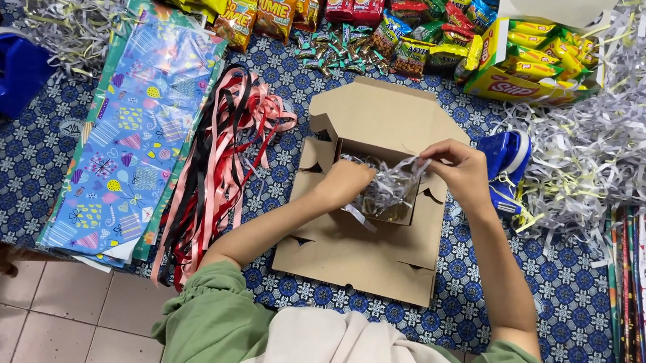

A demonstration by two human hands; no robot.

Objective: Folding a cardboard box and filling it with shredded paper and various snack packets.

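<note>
Right now both of your hands are down in the open cardboard box (368,246), which sits on the blue patterned cloth (25,158) directly in front of you. It is plain brown, flat and shallow, with its lid flap (378,113) thrown back away from you and its front flap lying open toward you, small tabs and notches showing along the edges. Your left hand (346,183) is curled down into the well of the box, pressing into the shredded paper (392,183); its fingers are buried, so you cannot tell how tightly they close. Your right hand (459,165) pinches a tuft of that same white-grey shred between thumb and fingertips, lifted just above the box's far right corner. The shred fills the box's inner compartment as a loose, crinkled nest, with something shiny and clear showing beneath it.

Just left of the box lies a bundle of red, pink and black ribbons (217,165), and beside that a stack of bright wrapping paper (139,129). Snack packets (367,16) line the far edge, and a large heap of shredded paper (619,128) spreads to your right, near a blue tape dispenser (507,161).
</note>
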